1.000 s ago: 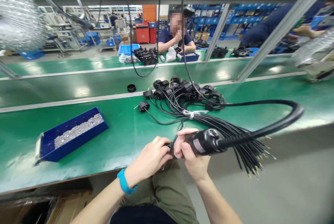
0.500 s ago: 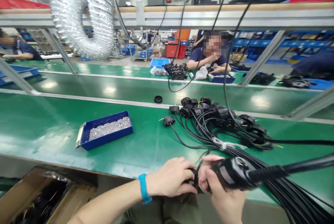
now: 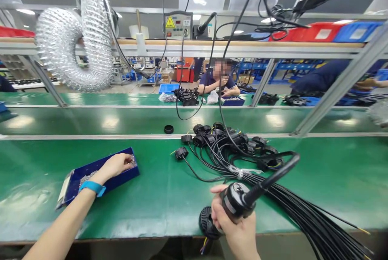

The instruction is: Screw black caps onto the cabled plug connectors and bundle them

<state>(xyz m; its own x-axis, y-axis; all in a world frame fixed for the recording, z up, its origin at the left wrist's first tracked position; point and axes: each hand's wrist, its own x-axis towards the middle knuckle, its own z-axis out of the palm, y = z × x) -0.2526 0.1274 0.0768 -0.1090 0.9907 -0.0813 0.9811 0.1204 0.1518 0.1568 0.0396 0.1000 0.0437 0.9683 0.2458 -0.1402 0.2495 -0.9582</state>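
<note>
My left hand [image 3: 114,165] reaches into a blue tray [image 3: 91,171] of small silver parts on the green table; its fingers curl down among the parts, and whether they hold any is hidden. A blue wristband sits on that wrist. My right hand [image 3: 235,227] is closed around a black powered screwdriver [image 3: 239,200] with a thick black cable rising to the right. Just left of that hand, at the table's front edge, lies a round black connector [image 3: 206,221] with coloured wires hanging below.
A bundle of black cables with round black connectors [image 3: 226,142] lies tied with a white strap mid-table. A loose black ring [image 3: 169,129] sits beyond. A silver flexible duct [image 3: 75,45] hangs upper left. A seated person [image 3: 220,82] works across the far belt.
My left hand has left the connector and moved far left into the blue tray. The right hand keeps the screwdriver, and the connector now rests at the table edge. The view has tilted up.
</note>
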